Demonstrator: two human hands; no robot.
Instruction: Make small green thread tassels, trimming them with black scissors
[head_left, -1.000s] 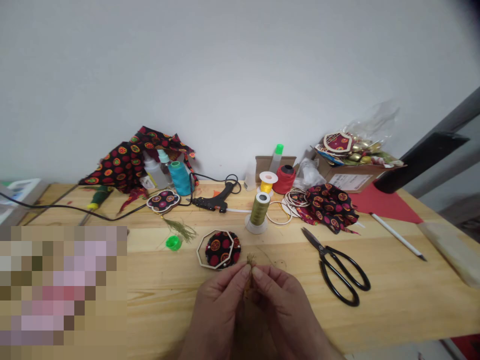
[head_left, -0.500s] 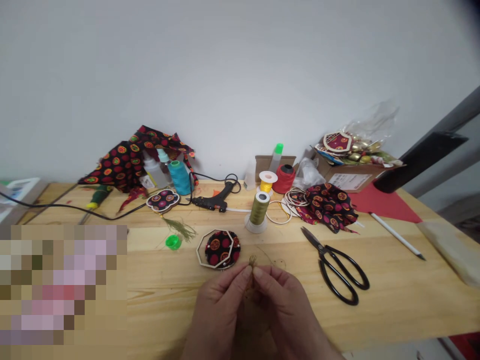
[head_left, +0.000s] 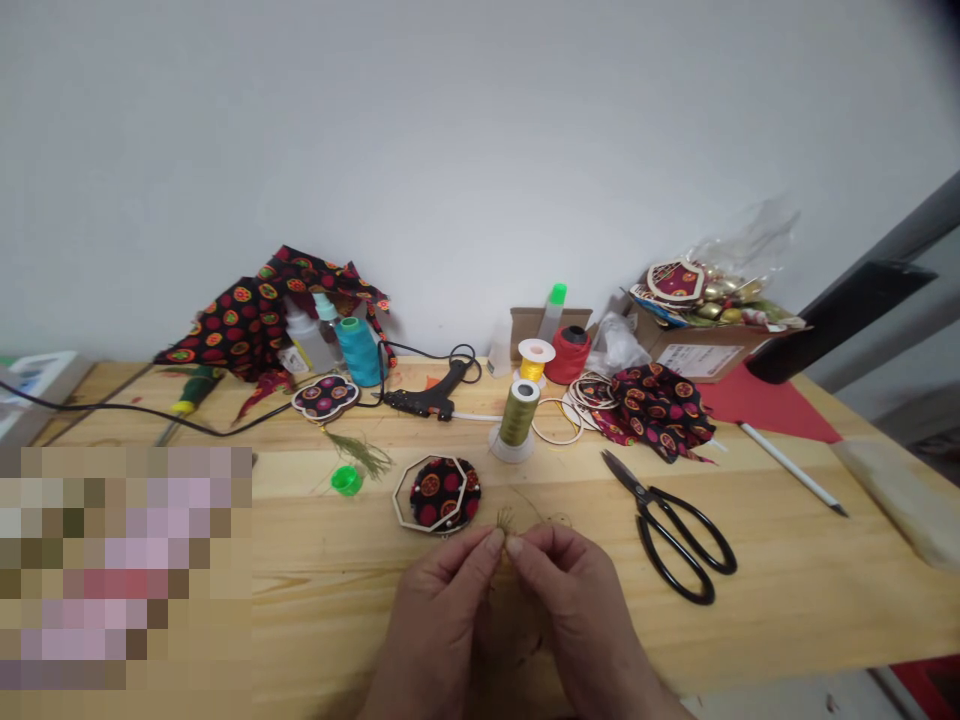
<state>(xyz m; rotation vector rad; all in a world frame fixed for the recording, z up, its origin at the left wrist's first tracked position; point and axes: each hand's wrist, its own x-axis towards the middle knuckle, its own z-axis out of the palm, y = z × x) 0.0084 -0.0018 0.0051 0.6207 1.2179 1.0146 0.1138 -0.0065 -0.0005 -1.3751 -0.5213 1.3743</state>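
Observation:
My left hand (head_left: 446, 605) and my right hand (head_left: 581, 600) meet near the front of the wooden table, thumbs and fingers pinched close together. Between the fingertips they hold a small bundle of olive-green thread (head_left: 505, 519), whose loops stick up above the thumbs; its lower part is hidden by the hands. Just beyond lies a round dark patterned fabric piece (head_left: 469, 485) with a wooden octagonal frame (head_left: 400, 512) on it. The olive thread spool (head_left: 520, 415) stands upright behind the hands. To the right rest black-handled scissors (head_left: 679, 530), blades pointing away.
A hot glue gun (head_left: 427, 395), blue thread cone (head_left: 361, 352), red thread cone (head_left: 568, 355) and yellow spool (head_left: 533, 365) stand toward the wall. At left are a green cap (head_left: 346, 480) and a flower-shaped ornament (head_left: 325, 397) with a tassel. A white pencil (head_left: 795, 470) lies at right.
The thread loops above my thumbs look more spread out. Both hands stay pinched in nearly the same place; the view has shifted very slightly.

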